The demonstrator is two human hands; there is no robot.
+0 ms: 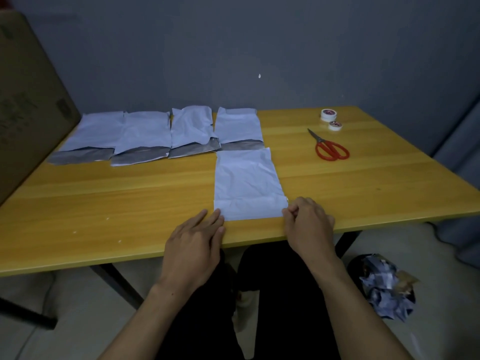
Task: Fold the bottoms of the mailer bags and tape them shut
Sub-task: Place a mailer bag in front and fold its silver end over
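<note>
White plastic mailer bag, crumpled and flat, lies lower centre of the frame on a yellow wood-grain table, its near end right at the table's front edge. That near end is folded up into a narrow band across the bag's width, and a shiny sliver at the band's right end may be clear tape.

The left hand lies flat on the table with its fingers straight, fingertips touching the bag's lower left corner and holding nothing. The right hand has curled fingers set against the lower right corner. Whether it pinches the edge or only presses there cannot be told.

Four more white mailer bags sit side by side in the upper left and centre, grey flaps toward the viewer. Red-handled scissors and two small white tape rolls lie upper right, well apart from the hands. A brown cardboard box fills the left edge.

The step in hand looks like smoothing the taped fold on this bag. The next move likely calls for setting it aside, drawing a bag from the row and reaching for tape.
</note>
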